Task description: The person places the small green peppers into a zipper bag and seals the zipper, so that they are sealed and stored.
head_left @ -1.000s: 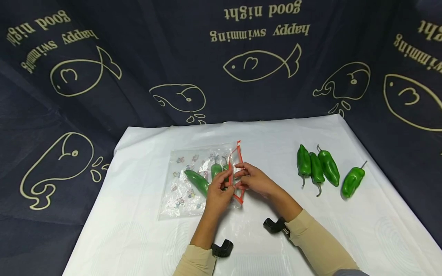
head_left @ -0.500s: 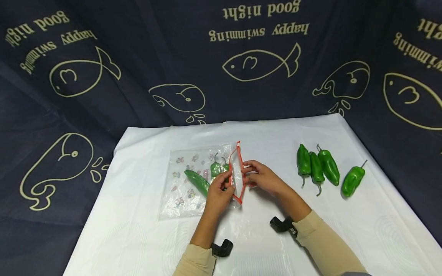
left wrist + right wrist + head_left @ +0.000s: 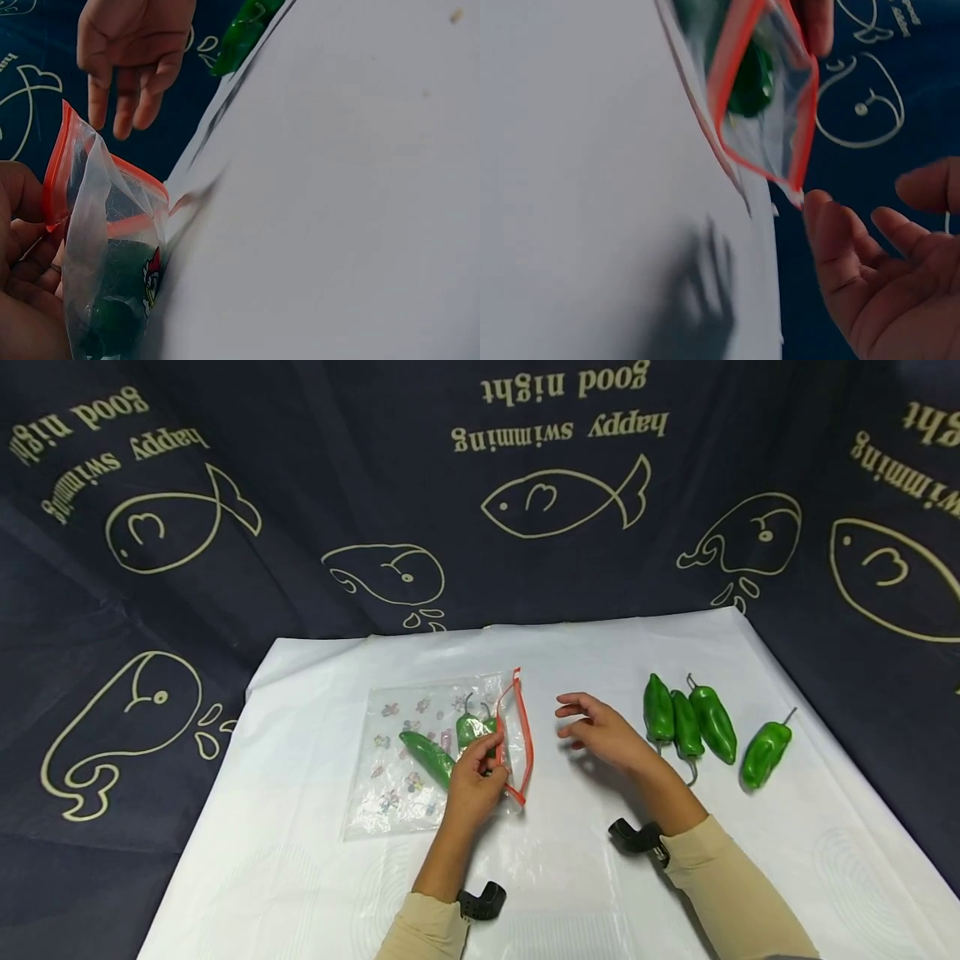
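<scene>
Mid-frame, we saw the left hand point(image 3: 477, 774) pinch the clear bag point(image 3: 392, 758); the right hand point(image 3: 606, 733), relaxed and empty, hung nearer the loose peppers point(image 3: 687, 727) at right, roughly lengthwise up-frame.

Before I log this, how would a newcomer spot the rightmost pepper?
On the white table, look right of the right hand to three clustered green peppers. The rightmost pepper lies alone past them, its stem angled up and right in the head view.
</scene>
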A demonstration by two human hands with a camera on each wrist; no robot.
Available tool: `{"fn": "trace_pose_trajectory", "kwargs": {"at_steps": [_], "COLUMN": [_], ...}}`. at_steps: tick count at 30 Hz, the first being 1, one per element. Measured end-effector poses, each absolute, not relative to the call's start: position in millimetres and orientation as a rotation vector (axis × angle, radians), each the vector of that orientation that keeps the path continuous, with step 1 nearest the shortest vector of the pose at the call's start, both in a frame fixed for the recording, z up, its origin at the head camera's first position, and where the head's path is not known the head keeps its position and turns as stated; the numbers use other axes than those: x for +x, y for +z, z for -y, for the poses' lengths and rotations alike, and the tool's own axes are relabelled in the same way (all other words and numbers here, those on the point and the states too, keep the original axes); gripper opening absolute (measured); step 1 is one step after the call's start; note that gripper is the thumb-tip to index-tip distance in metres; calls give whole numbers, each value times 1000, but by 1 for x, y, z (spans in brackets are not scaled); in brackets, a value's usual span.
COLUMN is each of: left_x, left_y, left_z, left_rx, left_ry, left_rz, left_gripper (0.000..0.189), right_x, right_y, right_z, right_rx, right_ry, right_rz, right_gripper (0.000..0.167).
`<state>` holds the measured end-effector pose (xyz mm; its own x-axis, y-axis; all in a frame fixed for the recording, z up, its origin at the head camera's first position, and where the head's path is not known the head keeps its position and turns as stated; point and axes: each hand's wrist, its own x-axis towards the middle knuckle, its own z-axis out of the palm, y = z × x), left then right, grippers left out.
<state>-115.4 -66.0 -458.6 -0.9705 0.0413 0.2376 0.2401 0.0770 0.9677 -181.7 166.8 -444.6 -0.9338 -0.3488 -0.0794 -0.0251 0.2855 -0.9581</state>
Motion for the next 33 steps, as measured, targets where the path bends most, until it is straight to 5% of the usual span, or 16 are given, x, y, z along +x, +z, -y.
{"fn": "trace_pose_trajectory", "kwargs": {"at_steps": [16,33], "left_x": [-113,-113], "left_y": [-456,-455], "left_z": [66,65], "left_rx": [-260,-261], "left_ry": [-2001,-1998], "left_rz": [2236,2222], "left_gripper": [53,53], "right_x": [-179,-182], "right_y": [-433,-424], "right_z": [-229,-268], "right_rx": [-516,-328], "right_ry": [-1231,-1028], "right_rz": [-2657,-2802], "right_gripper": [53,68]}}
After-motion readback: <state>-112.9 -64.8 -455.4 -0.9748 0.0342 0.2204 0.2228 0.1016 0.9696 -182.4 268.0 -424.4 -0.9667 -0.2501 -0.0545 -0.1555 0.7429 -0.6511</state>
